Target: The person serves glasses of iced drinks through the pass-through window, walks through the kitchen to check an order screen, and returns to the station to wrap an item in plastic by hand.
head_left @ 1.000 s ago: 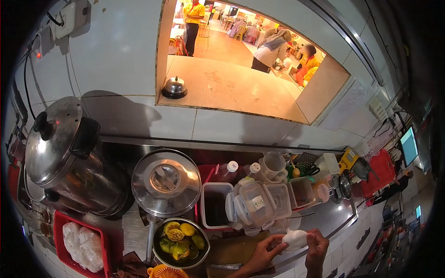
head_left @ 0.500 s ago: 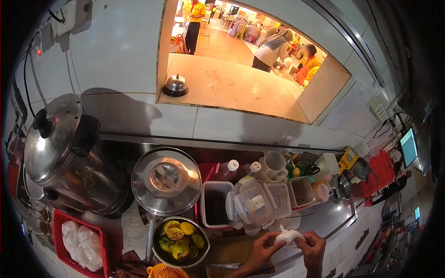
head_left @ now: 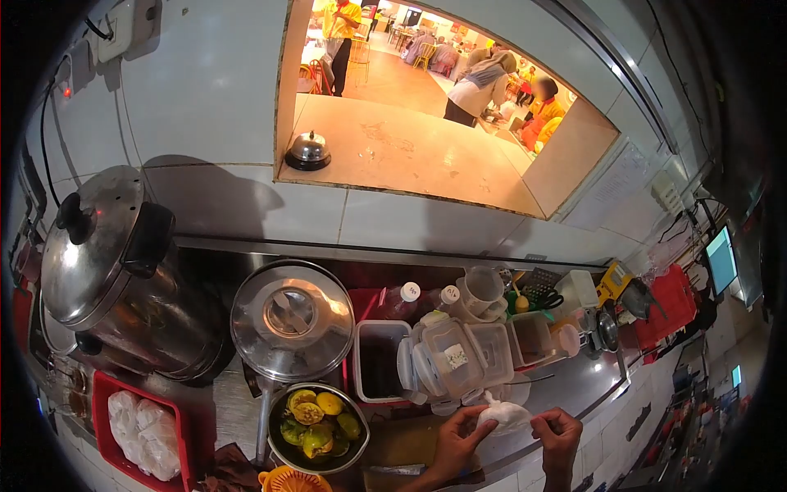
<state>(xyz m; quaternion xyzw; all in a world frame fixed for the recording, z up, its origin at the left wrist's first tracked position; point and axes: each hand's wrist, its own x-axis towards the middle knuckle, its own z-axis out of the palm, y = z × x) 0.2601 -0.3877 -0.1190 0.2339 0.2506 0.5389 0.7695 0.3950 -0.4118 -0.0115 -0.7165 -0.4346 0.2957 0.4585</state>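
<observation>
A small white knotted plastic bag (head_left: pixel 506 416) is held up over the front of the counter. My left hand (head_left: pixel 457 441) grips its left side, thumb across the front. Fingers of my right hand (head_left: pixel 559 435) are pinched together at the bag's right end; the exact bit of plastic between them is too small to make out. Left of my hands stands a metal bowl (head_left: pixel 361 449) of squeezed and whole green and yellow citrus fruit. An orange citrus juicer (head_left: pixel 295 482) shows at the bottom edge, partly cut off.
Stacked clear plastic containers (head_left: pixel 455 357) stand just beyond my hands. To the left are a lidded pan (head_left: pixel 293 328), a large steel urn (head_left: pixel 123 279) and a red basket (head_left: pixel 102 426) of white bags. A bell (head_left: pixel 309 152) sits on the pass-through ledge, with people beyond.
My right hand has shifted slightly right, away from the middle of the bag, and its fingers are now pinched tighter. The left hand still holds the bag, which shows more of its surface.
</observation>
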